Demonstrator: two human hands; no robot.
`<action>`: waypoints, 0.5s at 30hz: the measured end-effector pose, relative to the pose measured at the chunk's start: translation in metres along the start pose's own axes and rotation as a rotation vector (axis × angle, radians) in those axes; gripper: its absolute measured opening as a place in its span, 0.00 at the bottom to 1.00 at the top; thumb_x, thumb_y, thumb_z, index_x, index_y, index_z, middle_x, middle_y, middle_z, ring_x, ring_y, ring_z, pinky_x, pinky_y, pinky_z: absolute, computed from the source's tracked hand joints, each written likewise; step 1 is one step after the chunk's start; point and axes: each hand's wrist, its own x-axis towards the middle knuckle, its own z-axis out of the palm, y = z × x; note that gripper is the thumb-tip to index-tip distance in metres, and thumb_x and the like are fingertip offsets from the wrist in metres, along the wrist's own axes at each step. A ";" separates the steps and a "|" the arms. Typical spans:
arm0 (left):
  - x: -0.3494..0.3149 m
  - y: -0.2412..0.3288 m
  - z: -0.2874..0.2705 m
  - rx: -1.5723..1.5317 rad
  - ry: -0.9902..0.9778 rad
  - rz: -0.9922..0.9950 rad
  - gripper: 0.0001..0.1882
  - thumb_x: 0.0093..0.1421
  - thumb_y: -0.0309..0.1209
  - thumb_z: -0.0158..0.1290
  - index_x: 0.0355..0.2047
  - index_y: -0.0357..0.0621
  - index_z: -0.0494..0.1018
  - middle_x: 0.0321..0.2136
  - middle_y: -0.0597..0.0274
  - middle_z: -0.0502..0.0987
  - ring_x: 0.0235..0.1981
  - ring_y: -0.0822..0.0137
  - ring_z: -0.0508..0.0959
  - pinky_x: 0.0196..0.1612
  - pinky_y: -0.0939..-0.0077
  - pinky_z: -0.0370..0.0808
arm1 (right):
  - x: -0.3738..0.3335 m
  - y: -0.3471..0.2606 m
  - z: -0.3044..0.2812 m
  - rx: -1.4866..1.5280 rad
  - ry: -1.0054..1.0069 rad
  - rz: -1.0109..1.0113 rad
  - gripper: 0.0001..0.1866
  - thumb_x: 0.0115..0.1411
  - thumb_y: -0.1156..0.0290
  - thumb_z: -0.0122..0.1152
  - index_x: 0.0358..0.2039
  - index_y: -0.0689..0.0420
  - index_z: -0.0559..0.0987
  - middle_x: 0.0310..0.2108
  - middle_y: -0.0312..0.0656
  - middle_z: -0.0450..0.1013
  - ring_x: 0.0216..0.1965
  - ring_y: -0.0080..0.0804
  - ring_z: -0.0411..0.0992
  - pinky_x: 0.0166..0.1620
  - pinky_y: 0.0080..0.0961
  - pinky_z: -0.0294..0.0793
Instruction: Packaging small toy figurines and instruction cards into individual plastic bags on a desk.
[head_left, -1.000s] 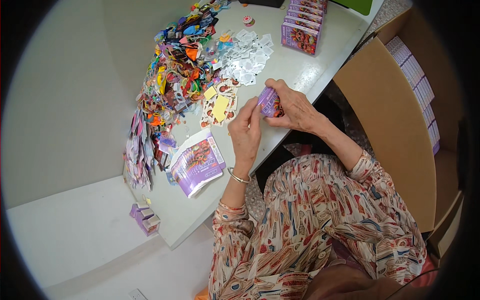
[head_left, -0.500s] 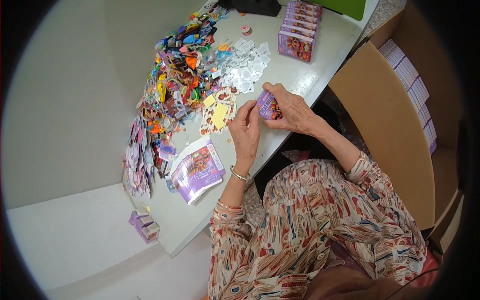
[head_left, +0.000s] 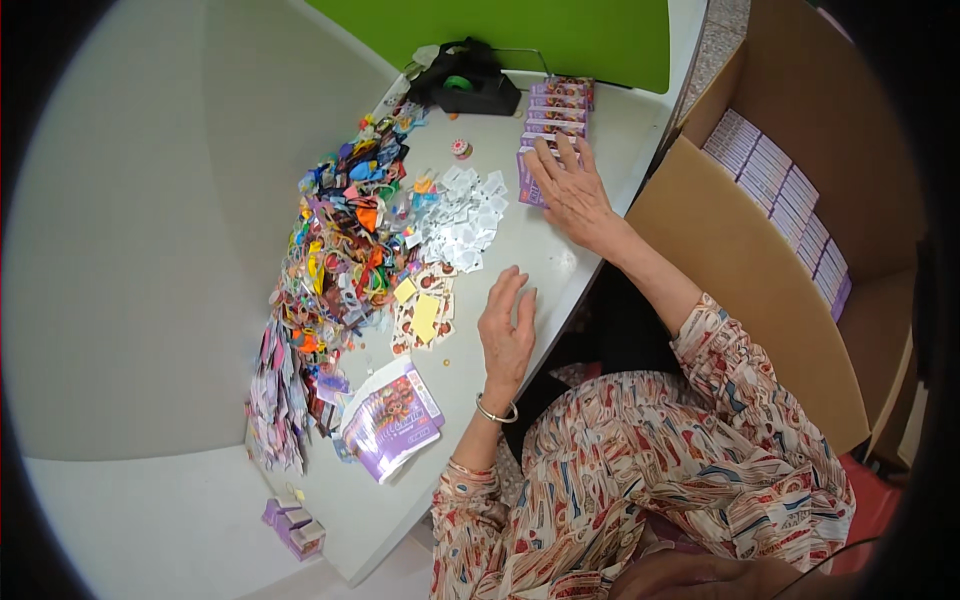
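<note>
My right hand is at the near end of a row of small purple boxes by the back of the table. Its fingers are bent over the top of the nearest purple box; the thumb is hidden. My left hand, wearing a bangle on the wrist, hovers over the front part of the table with fingers apart and nothing in them. Left of it lie small picture cards with yellow paper pieces on top. A fanned stack of flat purple cartons lies nearer me.
A long heap of colourful trinkets lines the wall, beside white paper slips. At the back stands a black tape dispenser. A large cardboard box on the right holds rows of purple packs. Another purple carton sits front left.
My right hand has carried the purple box away from my left hand to the near end of the row. The left hand has let go and opened. The view has shifted.
</note>
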 end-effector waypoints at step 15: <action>0.040 0.001 0.060 -0.050 -0.059 0.062 0.15 0.60 0.26 0.53 0.47 0.33 0.72 0.50 0.46 0.73 0.44 0.53 0.77 0.46 0.69 0.74 | 0.033 0.042 -0.001 0.206 0.102 0.032 0.36 0.56 0.54 0.61 0.60 0.58 0.62 0.61 0.56 0.58 0.62 0.56 0.55 0.64 0.49 0.51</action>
